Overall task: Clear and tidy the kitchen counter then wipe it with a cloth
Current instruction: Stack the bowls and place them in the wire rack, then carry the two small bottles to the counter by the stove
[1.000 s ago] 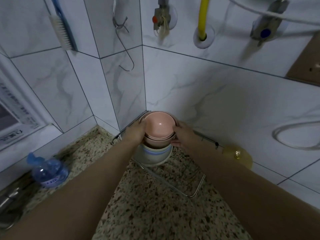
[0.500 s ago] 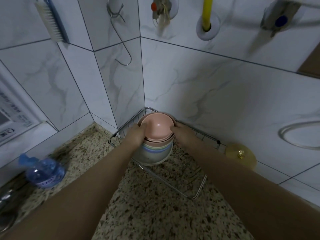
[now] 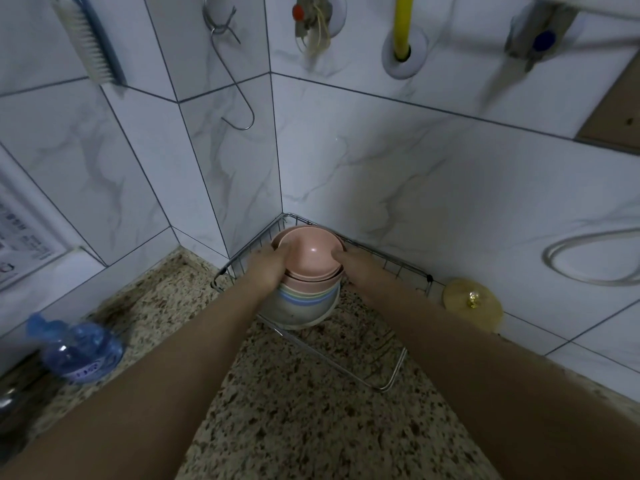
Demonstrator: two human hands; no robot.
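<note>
A stack of nested bowls (image 3: 304,299), pink on top with pastel bands and a white bowl below, stands in a wire corner rack (image 3: 391,375) on the speckled granite counter (image 3: 311,427). My left hand (image 3: 266,271) grips the stack's left side, its thumb over the pink rim. On the opposite side my right hand (image 3: 349,268) holds the stack, with fingers curled at the rim. The bowls sit deep in the rack's corner by the tiled walls.
A blue plastic bottle (image 3: 76,348) lies on the counter at the left. A yellow round lid (image 3: 472,304) leans on the wall right of the rack. A brush (image 3: 91,43), a wire hook (image 3: 235,81) and pipes hang on the tiles above.
Both hands have carried the bowl stack further back into the corner of the wire rack. The view has tilted slightly.
</note>
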